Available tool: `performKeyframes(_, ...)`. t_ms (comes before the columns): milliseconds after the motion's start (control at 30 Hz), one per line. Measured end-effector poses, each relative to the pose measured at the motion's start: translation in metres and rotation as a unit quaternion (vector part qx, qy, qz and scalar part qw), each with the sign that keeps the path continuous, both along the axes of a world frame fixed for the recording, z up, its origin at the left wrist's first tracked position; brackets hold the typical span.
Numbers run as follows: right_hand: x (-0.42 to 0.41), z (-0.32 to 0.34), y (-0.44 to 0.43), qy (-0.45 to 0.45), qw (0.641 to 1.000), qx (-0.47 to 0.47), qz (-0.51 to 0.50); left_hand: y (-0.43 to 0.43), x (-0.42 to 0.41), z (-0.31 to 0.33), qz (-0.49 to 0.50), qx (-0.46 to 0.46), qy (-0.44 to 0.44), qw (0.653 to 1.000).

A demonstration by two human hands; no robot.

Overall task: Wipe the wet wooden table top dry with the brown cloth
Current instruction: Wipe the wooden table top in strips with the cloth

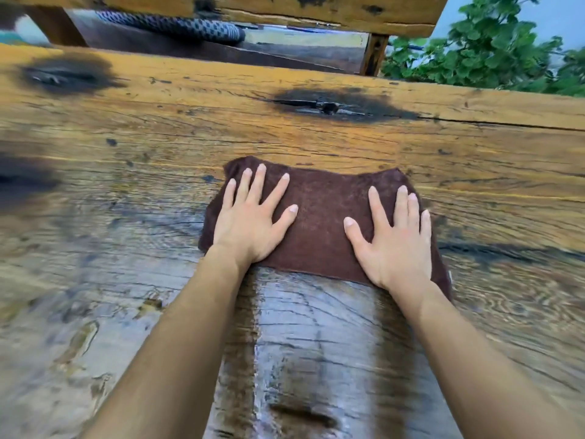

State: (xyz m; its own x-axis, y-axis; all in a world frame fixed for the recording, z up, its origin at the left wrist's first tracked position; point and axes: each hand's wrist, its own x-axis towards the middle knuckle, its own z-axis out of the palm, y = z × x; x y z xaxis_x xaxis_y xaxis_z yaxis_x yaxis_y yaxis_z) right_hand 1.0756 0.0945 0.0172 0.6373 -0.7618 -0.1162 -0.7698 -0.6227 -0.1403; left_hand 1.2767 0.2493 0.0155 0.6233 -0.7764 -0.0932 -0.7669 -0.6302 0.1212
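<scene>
**Forearms out, both hands flat on the brown cloth (319, 223)**

Our two bare forearms reach out over a shiny wet streak (300, 343) in the wooden table (316, 144). The cloth lies spread flat near the middle of the table top, just beyond that streak. Our left hand (250, 223) presses palm-down on its left part, fingers (258, 185) straight and fanned apart. Our right hand (395, 245) presses on its right part, thumb held wide and the outer fingers (411, 204) lying close together. Neither hand pinches or bunches the fabric. Past the cloth the wood looks more yellow, with a dark knot (332, 106) and a long crack. Behind the table stands a wooden bench (285, 7) with a patterned fabric item (177, 25) on its seat, and a leafy green plant (493, 45) at the far right.
</scene>
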Motion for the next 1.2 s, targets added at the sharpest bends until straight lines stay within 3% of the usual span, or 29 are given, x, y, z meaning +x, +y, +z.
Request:
performKeyframes(533, -0.143, 0.012, 0.161, 0.007, 0.999, 0.028, 0.033, 0.172, -0.16, 0.008, 0.04, 0.014, 0.029, 0.999)
performKeyframes(1200, -0.258, 0.013, 0.292, -0.037, 0.999, 0.009, 0.017, 0.301, -0.286, 0.007, 0.052, -0.007, 0.007, 0.999)
